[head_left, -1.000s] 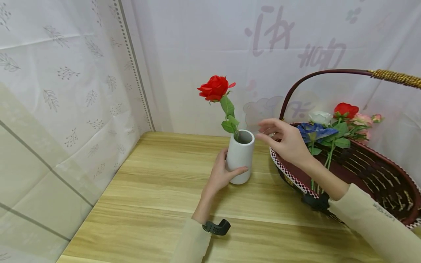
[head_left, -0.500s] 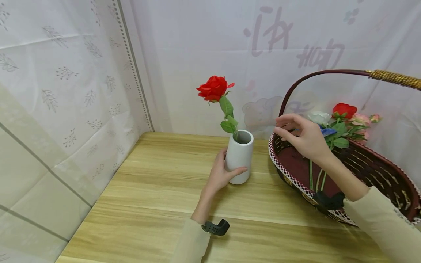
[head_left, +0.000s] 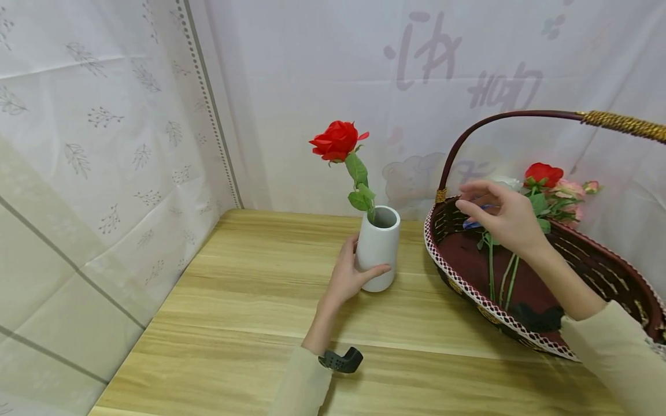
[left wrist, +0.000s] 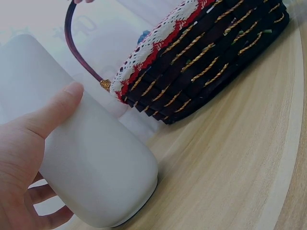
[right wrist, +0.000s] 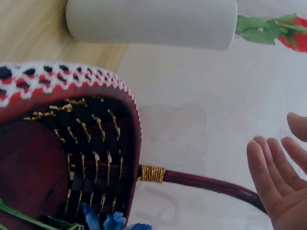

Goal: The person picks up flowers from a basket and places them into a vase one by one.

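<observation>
A white vase [head_left: 378,251] stands upright on the wooden table. My left hand [head_left: 346,273] grips its lower part, thumb across the front and fingers round the far side. Out of the vase's mouth leans a red rose [head_left: 335,141] with green leaves. My right hand [head_left: 507,216] hovers over the woven basket [head_left: 448,271], fingers loosely bent and holding nothing. Behind that hand, a blue flower [head_left: 470,224] is partly hidden. A white flower [head_left: 507,182], another red rose [head_left: 543,173] and pink flowers [head_left: 569,189] lie in the basket too, their green stems pointing toward me.
The basket's dark handle [head_left: 510,114], wrapped in gold cord, arches up at the right. A white printed curtain [head_left: 312,69] hangs behind the table [head_left: 250,312]. Another patterned curtain [head_left: 119,162] borders the left side.
My right hand has moved rightward, away from the vase's mouth and over the basket, now covering part of the blue flower. The left hand and the vase stay in place.
</observation>
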The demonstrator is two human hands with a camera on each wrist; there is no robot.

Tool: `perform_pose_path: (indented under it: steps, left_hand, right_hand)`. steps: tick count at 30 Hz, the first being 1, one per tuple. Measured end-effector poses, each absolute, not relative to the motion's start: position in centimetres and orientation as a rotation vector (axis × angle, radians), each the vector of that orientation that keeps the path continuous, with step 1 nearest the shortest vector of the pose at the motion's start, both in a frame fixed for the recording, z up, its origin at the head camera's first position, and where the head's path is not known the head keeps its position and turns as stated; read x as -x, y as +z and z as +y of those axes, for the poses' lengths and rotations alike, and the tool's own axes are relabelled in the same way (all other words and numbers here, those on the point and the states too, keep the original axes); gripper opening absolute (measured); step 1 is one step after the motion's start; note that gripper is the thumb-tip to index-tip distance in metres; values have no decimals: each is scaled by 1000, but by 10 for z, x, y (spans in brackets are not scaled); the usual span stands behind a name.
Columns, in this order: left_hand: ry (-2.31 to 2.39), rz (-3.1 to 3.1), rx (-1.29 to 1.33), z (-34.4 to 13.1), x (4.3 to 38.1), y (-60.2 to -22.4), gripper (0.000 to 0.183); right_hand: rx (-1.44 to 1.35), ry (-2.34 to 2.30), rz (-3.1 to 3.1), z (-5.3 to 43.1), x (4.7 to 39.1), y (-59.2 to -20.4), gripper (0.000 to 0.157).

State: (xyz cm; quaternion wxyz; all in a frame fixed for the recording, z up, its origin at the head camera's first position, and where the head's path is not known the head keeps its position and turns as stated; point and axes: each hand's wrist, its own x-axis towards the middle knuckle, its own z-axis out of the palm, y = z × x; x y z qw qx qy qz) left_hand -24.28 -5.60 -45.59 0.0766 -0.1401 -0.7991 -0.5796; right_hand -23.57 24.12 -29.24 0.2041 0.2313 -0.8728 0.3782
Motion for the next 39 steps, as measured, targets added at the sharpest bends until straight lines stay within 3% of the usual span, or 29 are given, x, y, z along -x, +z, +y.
perform_pose_path:
  steps: [31, 39]
  left_hand:
    - [-1747, -2399, 434, -57, 241, -455, 92]
    - [-1751, -2404, 421, -57, 242, -455, 92]
  right_hand:
    - [-386, 1014, -2566, 301, 258, -319, 30]
    - [-323, 985, -2636, 314, 262, -327, 40]
